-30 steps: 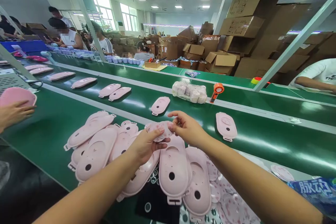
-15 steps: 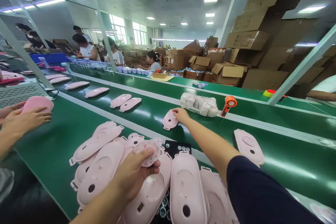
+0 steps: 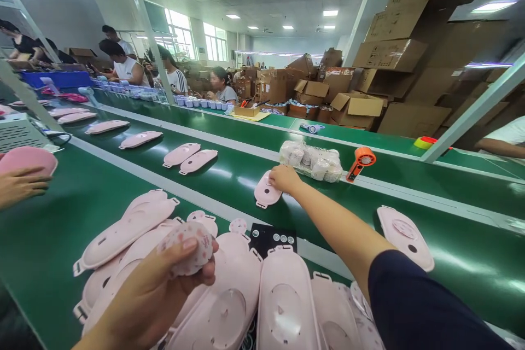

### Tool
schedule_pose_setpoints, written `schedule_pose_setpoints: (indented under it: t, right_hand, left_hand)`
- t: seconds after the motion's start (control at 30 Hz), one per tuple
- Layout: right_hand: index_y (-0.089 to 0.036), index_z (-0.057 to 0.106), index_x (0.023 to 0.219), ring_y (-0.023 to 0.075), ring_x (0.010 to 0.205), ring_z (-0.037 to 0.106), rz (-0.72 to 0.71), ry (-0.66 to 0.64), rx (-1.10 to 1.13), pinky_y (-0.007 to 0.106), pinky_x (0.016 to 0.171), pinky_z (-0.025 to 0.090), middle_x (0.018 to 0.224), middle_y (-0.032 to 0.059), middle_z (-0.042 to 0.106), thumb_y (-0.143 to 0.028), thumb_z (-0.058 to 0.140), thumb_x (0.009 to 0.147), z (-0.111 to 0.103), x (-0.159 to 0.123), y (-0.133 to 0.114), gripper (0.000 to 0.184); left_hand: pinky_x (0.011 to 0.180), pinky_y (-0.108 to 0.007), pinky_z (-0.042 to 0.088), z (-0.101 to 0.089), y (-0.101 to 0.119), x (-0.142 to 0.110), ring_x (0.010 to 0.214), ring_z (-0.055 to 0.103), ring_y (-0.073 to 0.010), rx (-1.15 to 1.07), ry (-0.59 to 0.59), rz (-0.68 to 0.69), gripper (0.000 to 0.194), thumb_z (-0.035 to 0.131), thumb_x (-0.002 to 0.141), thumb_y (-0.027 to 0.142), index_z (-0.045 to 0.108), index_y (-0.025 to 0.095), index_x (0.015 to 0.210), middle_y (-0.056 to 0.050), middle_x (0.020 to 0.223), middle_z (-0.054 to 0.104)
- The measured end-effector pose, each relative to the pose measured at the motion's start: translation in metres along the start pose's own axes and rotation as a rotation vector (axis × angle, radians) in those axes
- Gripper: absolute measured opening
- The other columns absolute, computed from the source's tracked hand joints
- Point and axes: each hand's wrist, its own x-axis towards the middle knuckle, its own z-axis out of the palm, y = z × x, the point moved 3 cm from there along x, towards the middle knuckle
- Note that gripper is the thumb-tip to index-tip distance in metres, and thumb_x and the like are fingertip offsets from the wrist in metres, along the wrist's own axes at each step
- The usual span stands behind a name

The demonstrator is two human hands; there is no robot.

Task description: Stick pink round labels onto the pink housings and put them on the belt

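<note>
Head-worn view, forward and downward

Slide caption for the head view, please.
Left hand holds spotted discs while the right hand touches a pink casing on the green surface.

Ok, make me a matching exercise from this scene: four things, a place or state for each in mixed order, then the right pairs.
Things
1. patterned discs
2. orange fan
3. right grip
4. black sheet

Places and states
A. beside the plastic-wrapped bundle
B. bearing small pale circles
C. held in the left grip
D. at a lone pink panel

Pairs: 1-C, 2-A, 3-D, 4-B
</note>
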Motion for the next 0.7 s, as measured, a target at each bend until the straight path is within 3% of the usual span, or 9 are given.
schedule_pose_setpoints:
  t: [0.13, 0.27, 0.43, 0.57, 0.7]
  right_hand:
    - [-0.015, 0.062, 0.108, 0.023, 0.108, 0.055, -0.072, -0.022, -0.01, 0.046, 0.096, 0.044, 0.115, 0.008, 0.059, -0.034, 0.057, 0.094, 0.0, 0.001, 0.005, 0.024]
    - [-0.017, 0.062, 0.11, 0.0235, 0.113, 0.052, -0.127, -0.024, 0.008, 0.047, 0.1, 0.04, 0.118, 0.0076, 0.058, -0.032, 0.055, 0.096, 0.001, -0.01, 0.014, 0.022]
    - [-0.017, 0.061, 0.113, 0.0245, 0.115, 0.051, -0.03, -0.027, 0.018, 0.049, 0.099, 0.04, 0.121, 0.0082, 0.056, -0.033, 0.054, 0.096, 0.008, -0.022, 0.019, 0.024]
    - [-0.017, 0.059, 0.116, 0.0243, 0.111, 0.053, 0.111, -0.07, 0.035, 0.046, 0.094, 0.046, 0.122, 0.009, 0.055, -0.034, 0.055, 0.096, 0.013, -0.018, 0.021, 0.027]
    - [-0.016, 0.06, 0.113, 0.0235, 0.109, 0.054, 0.104, -0.112, 0.057, 0.047, 0.095, 0.045, 0.12, 0.0084, 0.056, -0.035, 0.056, 0.095, 0.007, -0.011, 0.026, 0.026]
  left_hand:
    - [0.053, -0.024, 0.051, -0.003, 0.003, 0.006, 0.057, 0.056, -0.0151, 0.033, -0.041, 0.018, 0.011, 0.072, 0.069, 0.025, 0.067, 0.017, 0.074, -0.003, 0.073, 0.062]
    - [0.054, -0.025, 0.051, -0.011, 0.002, 0.013, 0.064, 0.056, -0.0166, 0.002, 0.018, 0.004, 0.017, 0.077, 0.062, 0.022, 0.067, 0.02, 0.077, -0.001, 0.076, 0.061]
    - [0.053, -0.027, 0.052, -0.028, -0.001, 0.028, 0.068, 0.055, -0.0187, -0.035, 0.016, -0.004, 0.031, 0.083, 0.054, 0.023, 0.066, 0.022, 0.081, -0.002, 0.079, 0.06]
    - [0.054, -0.029, 0.053, -0.033, -0.004, 0.034, 0.07, 0.055, -0.0198, -0.027, -0.004, -0.036, 0.025, 0.08, 0.058, 0.023, 0.065, 0.021, 0.078, -0.003, 0.081, 0.058]
    - [0.055, -0.029, 0.052, -0.028, -0.004, 0.031, 0.07, 0.054, -0.0196, -0.035, -0.015, -0.054, 0.017, 0.076, 0.062, 0.023, 0.064, 0.02, 0.073, -0.003, 0.083, 0.058]
